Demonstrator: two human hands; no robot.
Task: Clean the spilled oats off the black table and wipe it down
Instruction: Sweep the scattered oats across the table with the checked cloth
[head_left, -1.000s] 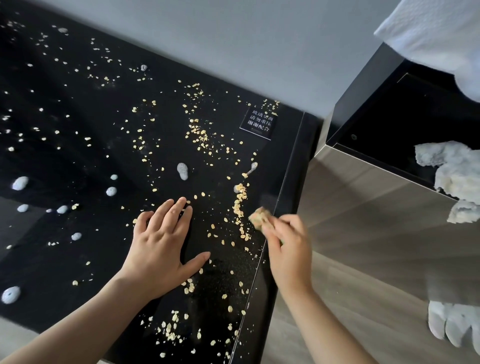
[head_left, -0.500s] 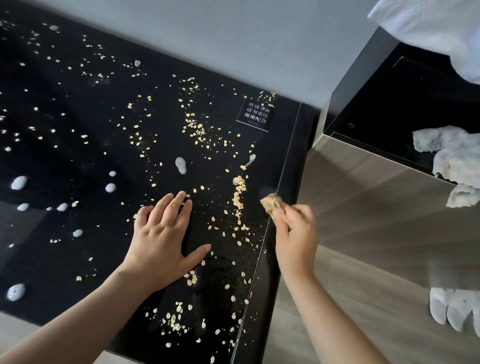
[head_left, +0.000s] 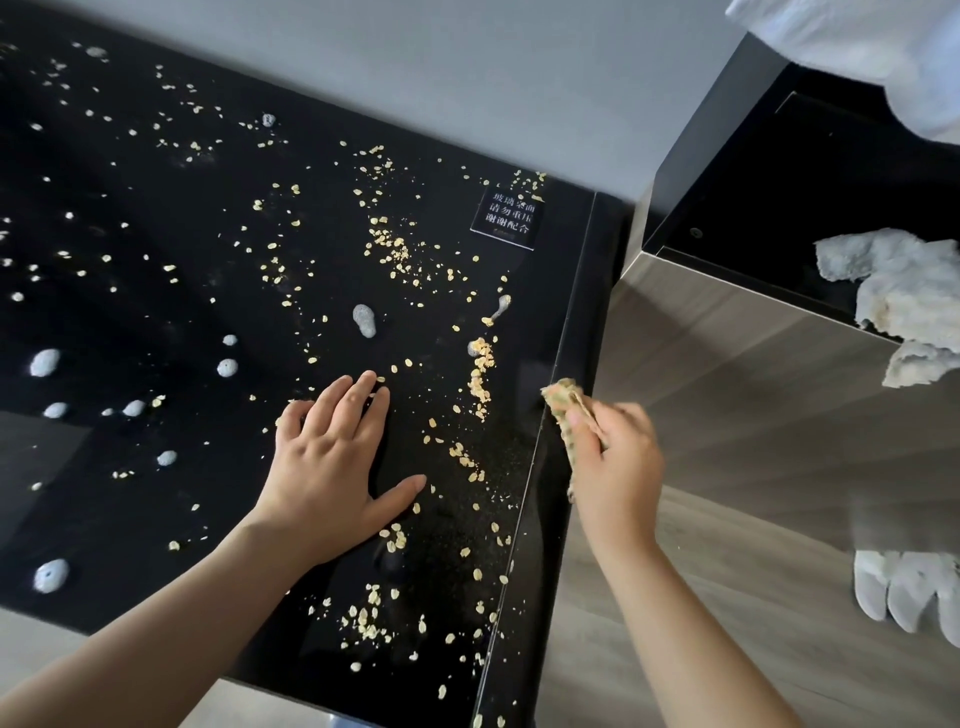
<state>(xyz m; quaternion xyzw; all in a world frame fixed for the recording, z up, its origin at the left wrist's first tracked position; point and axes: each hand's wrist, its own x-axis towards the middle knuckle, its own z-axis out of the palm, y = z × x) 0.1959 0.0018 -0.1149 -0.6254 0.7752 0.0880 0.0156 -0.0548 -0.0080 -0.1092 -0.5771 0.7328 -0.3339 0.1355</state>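
Black table (head_left: 156, 322) carries oats (head_left: 480, 374) and grey blobs (head_left: 364, 319), left hand (head_left: 332, 467) spread flat, right hand (head_left: 615, 467) pinching wipe (head_left: 563, 397).

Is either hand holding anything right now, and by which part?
The right hand pinches a crumpled wipe by its middle, with one end poking out on top. The left hand holds nothing; it rests flat on the black table.

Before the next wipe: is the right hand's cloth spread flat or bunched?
Bunched: the right hand grips the cloth as a crumpled wad.
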